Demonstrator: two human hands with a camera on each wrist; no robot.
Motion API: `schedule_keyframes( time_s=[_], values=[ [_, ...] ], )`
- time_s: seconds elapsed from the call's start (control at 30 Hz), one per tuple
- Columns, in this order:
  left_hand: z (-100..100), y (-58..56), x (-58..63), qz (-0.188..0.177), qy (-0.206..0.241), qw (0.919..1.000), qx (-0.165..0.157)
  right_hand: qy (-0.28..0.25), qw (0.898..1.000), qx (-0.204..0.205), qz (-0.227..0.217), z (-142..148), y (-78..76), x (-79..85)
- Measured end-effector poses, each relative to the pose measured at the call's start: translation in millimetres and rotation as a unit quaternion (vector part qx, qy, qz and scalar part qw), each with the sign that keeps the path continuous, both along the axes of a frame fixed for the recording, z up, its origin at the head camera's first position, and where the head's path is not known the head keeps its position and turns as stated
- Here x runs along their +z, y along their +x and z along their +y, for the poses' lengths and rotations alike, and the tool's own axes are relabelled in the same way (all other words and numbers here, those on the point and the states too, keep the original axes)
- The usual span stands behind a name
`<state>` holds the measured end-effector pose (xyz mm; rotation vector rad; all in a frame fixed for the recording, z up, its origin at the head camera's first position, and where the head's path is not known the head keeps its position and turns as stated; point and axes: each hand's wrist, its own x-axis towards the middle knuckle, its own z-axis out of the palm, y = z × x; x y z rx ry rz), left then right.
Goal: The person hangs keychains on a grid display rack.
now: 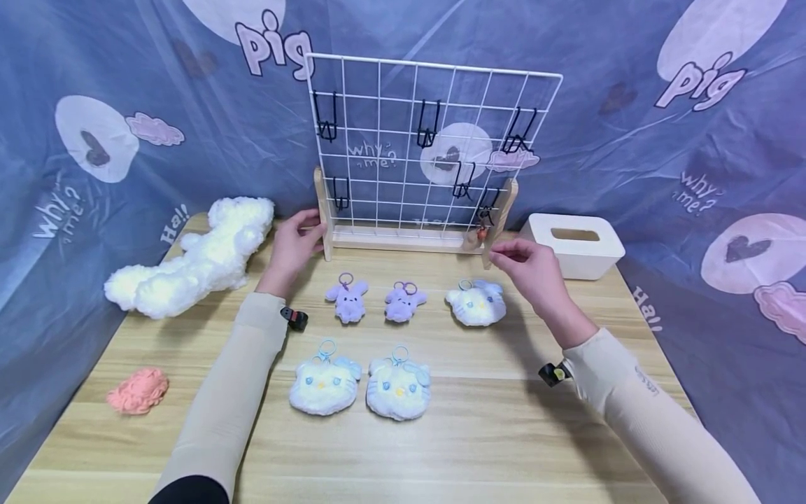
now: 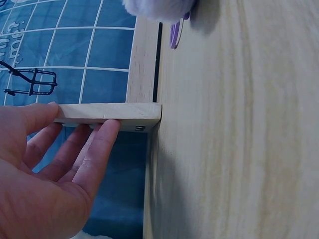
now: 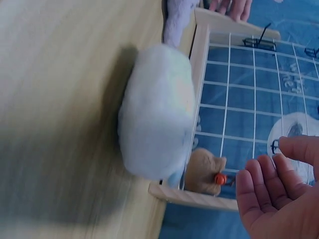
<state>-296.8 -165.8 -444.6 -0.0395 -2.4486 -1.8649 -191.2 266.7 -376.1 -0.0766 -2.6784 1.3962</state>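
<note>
A white wire grid rack (image 1: 403,240) stands upright in a wooden base at the back of the table. My left hand (image 1: 294,248) grips its left wooden post (image 2: 112,110), thumb on one side and fingers on the other. Beside the right wooden post (image 1: 500,217) is my right hand (image 1: 532,269), its fingers loosely bent around nothing in the right wrist view. A small brown plush (image 3: 202,172) with an orange ball hangs at the lower right of the grid. Several black hooks (image 1: 428,126) hang on the wires. Closest to the right hand lies a white cat-face plush keychain (image 1: 476,305).
Two purple plush keychains (image 1: 349,302) and two more white cat-face keychains (image 1: 324,386) lie in front of the rack. A fluffy white plush (image 1: 195,262) and a coral pink bundle (image 1: 138,390) are at left. A white tissue box (image 1: 582,259) stands at right.
</note>
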Motion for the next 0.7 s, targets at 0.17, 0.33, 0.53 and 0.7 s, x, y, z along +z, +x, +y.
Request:
schedule_keyframes(
  time_s=[0.17, 0.33, 0.53, 0.7],
  values=[
    [0, -0.2, -0.6, 0.002, -0.001, 1.0000, 0.000, -0.007, 1.000, 0.017, -0.006, -8, 7.4, -1.1],
    [1, -0.2, -0.8, 0.006, -0.002, 1.0000, 0.000, -0.023, 0.999, 0.028, -0.009, -16, 13.6, -2.2],
    [2, 0.3, 0.7, 0.006, -0.003, 1.0000, 0.000, -0.032, 0.998, 0.041, -0.025, -27, 22.0, -1.1],
    [2, 1.7, 2.7, 0.003, 0.001, 1.0000, -0.002, -0.040, 0.997, 0.058, -0.039, -36, 27.0, -2.8]
  ],
)
